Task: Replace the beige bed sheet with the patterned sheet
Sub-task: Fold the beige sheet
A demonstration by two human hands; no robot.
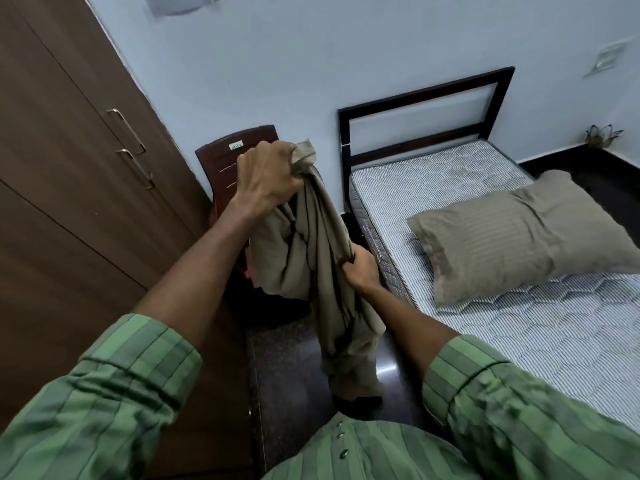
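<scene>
1. The beige bed sheet (311, 237) is off the bed and up in the air, bunched into a long hanging bundle between the two hands, beside the bed's near edge.
2. The left hand (266, 174) is raised, fist closed tight around the top end of the sheet, a tuft of cloth poking out above the knuckles.
3. The right hand (360, 268) sits lower, fingers curled shut on a fold along the sheet's right side, pinching it firmly.
4. Below the right hand the cloth drops in loose folds toward the dark polished floor (287, 362); whether its tail touches the floor, I cannot tell.
5. Over on the right, the mattress (519, 327) lies bare, showing its striped quilted cover, set in a dark bed frame (426, 98) whose headboard stands against the pale blue wall.
6. A pillow (512, 233) in a beige striped case rests across the mattress, tilted at an angle.
7. Behind the hanging sheet stands a brown plastic chair (225, 157), its back partly hidden by the left hand and the cloth.
8. A brown wardrobe (69, 150) with two metal handles fills the left side.
9. Both forearms come out of rolled green striped sleeves (114, 386).
</scene>
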